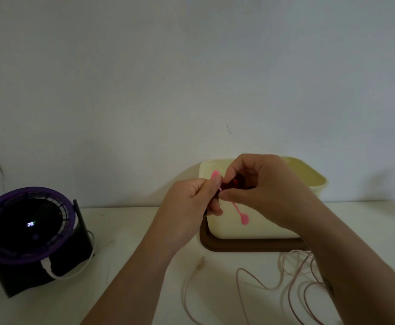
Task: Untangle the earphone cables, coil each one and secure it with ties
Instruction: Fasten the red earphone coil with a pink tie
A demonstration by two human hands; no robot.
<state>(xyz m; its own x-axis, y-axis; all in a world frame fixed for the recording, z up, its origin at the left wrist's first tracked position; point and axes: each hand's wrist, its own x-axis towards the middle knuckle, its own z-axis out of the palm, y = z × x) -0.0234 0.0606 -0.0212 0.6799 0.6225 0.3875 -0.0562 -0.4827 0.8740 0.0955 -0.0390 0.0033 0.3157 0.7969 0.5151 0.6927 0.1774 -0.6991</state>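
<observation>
Both hands are raised in front of a cream box. My right hand grips a small dark red coiled earphone cable, mostly hidden by its fingers. My left hand pinches a pink silicone tie where it crosses the coil. One rounded end of the tie sticks up above my left fingers and the other hangs down below the hands. A loose pale pink earphone cable lies in open loops on the white table at the lower right, partly under my right forearm.
The cream box stands on a brown lid or tray against the wall. A black desk fan with a purple rim and a white cord stands at the left. The white table runs along the wall.
</observation>
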